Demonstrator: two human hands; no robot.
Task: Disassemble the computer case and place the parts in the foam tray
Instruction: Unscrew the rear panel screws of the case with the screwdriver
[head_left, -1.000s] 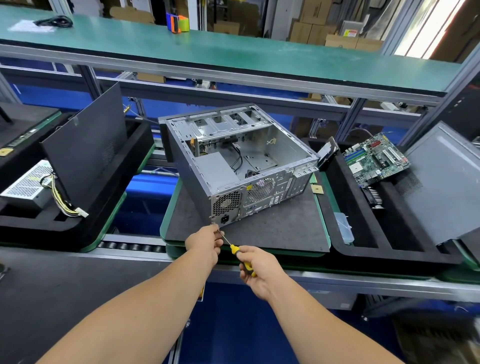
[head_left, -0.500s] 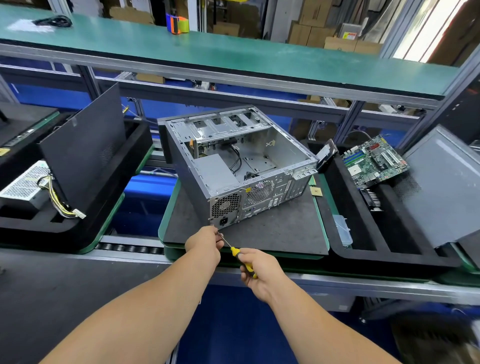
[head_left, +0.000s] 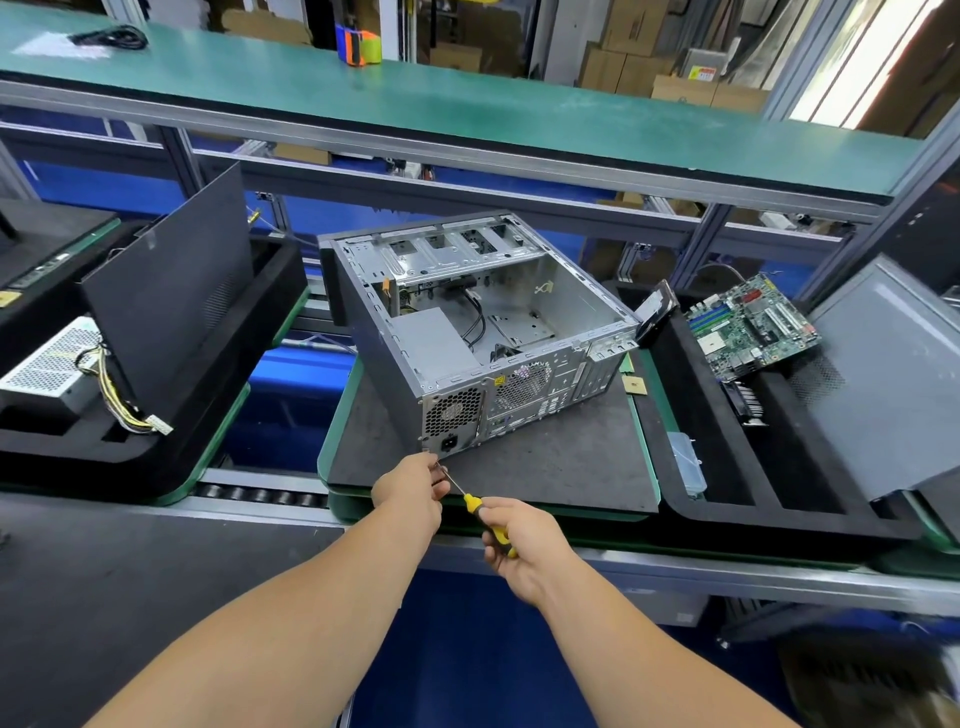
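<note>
An open grey computer case (head_left: 467, 332) lies on its side on a dark mat (head_left: 545, 467), its rear panel with the power supply toward me. My right hand (head_left: 519, 540) grips the yellow handle of a screwdriver (head_left: 485, 512). The shaft points up-left at the case's lower rear corner. My left hand (head_left: 410, 488) is curled at that corner and pinches the shaft near its tip. The tip itself is hidden by my fingers. A black foam tray (head_left: 737, 499) at the right holds a motherboard (head_left: 748, 325) and a grey side panel (head_left: 883, 374).
Another black foam tray (head_left: 156, 457) at the left holds a dark panel (head_left: 171, 291) and a power supply (head_left: 52, 364) with yellow cables. A small clear box (head_left: 685, 462) sits in the right tray. A green shelf (head_left: 467, 98) runs overhead. Conveyor rollers (head_left: 260, 493) lie below the left tray.
Both hands stay at the case's lower rear corner with the screwdriver. The view has shifted slightly; nothing else has visibly moved.
</note>
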